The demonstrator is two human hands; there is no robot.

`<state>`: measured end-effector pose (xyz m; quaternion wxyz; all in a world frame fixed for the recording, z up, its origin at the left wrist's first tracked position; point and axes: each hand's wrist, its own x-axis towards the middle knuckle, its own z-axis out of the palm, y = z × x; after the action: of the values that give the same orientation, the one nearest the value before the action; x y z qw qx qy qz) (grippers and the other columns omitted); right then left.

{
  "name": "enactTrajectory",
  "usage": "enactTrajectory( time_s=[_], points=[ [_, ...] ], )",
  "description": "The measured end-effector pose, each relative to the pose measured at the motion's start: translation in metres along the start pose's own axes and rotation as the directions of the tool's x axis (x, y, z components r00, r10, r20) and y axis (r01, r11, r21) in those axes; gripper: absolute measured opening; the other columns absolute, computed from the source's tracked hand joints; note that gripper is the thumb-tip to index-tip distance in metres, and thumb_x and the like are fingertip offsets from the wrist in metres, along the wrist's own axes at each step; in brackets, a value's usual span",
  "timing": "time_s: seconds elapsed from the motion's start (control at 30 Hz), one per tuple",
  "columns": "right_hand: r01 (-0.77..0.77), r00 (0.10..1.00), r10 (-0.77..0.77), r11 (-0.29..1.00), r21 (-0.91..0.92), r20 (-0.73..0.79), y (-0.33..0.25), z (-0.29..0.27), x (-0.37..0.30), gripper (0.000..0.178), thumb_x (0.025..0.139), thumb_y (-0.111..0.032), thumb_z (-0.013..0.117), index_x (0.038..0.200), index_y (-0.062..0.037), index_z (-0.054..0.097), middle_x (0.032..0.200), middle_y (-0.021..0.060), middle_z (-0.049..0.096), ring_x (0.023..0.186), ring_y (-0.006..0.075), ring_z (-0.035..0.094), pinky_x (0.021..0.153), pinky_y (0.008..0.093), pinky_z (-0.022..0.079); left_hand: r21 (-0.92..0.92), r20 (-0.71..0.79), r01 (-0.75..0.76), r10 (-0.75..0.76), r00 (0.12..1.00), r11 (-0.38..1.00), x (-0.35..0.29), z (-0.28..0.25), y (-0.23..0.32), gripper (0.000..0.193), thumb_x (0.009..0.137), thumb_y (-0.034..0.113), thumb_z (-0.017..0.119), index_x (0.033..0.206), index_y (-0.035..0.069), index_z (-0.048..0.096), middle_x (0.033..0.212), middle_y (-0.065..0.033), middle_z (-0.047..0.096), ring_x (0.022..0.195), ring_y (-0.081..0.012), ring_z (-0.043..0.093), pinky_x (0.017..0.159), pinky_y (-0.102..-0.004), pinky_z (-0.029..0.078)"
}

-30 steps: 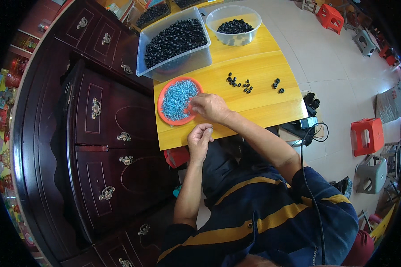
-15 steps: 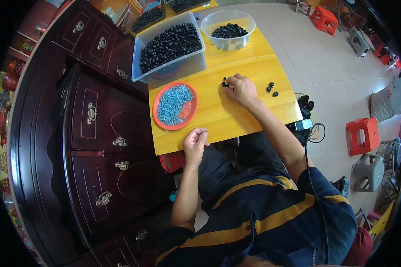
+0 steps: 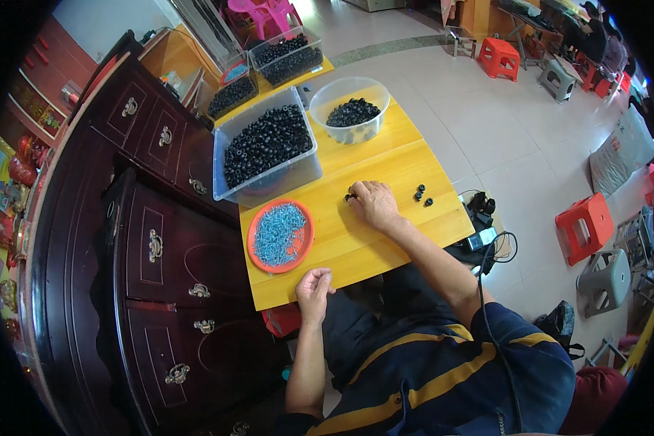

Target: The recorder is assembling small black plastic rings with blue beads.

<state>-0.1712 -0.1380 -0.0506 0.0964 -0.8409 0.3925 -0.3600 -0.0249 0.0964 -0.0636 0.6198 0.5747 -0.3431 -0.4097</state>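
My right hand (image 3: 373, 203) lies palm down on the yellow table (image 3: 363, 240), its fingers over a few small black ring-shaped parts (image 3: 350, 196). Three more black parts (image 3: 421, 194) lie loose just right of it. My left hand (image 3: 313, 285) rests at the table's near edge with the fingers curled; whether it holds anything small cannot be seen. An orange dish (image 3: 302, 252) heaped with small light-blue pieces (image 3: 277, 233) sits between the two hands, nearer the left one.
A clear rectangular bin (image 3: 299, 177) full of black parts and a round clear bowl (image 3: 344, 134) with more stand at the table's far side. A dark wooden cabinet (image 3: 145, 247) runs along the left. Red and grey stools (image 3: 586, 225) stand on the tiled floor at right.
My right hand left the orange dish and moved right to the loose black parts, where it now rests. My left hand stayed at the near table edge.
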Motion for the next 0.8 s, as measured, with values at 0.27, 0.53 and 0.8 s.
enactTrajectory(
  time_s=[0.27,0.53,0.8],
  points=[
    [-0.377,0.926,0.244,0.54,0.753,0.289,-0.029,-0.032,-0.055,0.023,0.084,-0.011,0.076,0.099,-0.0038,0.06,0.083,0.001,0.061,0.076,0.0105,0.061,0.07,0.028,0.051,-0.035,-0.028,0.009,-0.01,1.0,0.999,0.007,0.008,0.001,0.011,0.094,0.007,0.066,0.103,0.0,0.067,0.086,0.0001,0.064,0.066,-0.0059,0.057,0.06,-0.0219,0.05],
    [-0.618,0.753,0.202,-0.115,0.778,0.627,-0.037,-0.023,-0.097,0.02,0.09,-0.005,0.071,0.109,-0.002,0.067,0.094,0.0024,0.067,0.081,0.0107,0.062,0.077,0.0258,0.052,0.014,0.012,-0.047,0.047,0.999,0.999,0.025,0.043,0.014,0.012,0.094,0.006,0.064,0.104,0.0,0.066,0.084,0.0015,0.062,0.067,-0.0051,0.055,0.062,-0.0217,0.048],
    [-0.567,0.736,0.198,-0.343,0.749,0.648,-0.029,-0.026,-0.097,0.019,0.092,-0.002,0.067,0.111,0.0003,0.064,0.094,0.0083,0.068,0.082,0.0159,0.065,0.078,0.028,0.054,0.056,-0.011,-0.103,0.104,0.995,0.993,0.033,0.064,0.016,0.008,0.093,0.001,0.064,0.101,0.0,0.065,0.083,0.0035,0.062,0.067,-0.002,0.054,0.061,-0.0187,0.045]
  ],
)
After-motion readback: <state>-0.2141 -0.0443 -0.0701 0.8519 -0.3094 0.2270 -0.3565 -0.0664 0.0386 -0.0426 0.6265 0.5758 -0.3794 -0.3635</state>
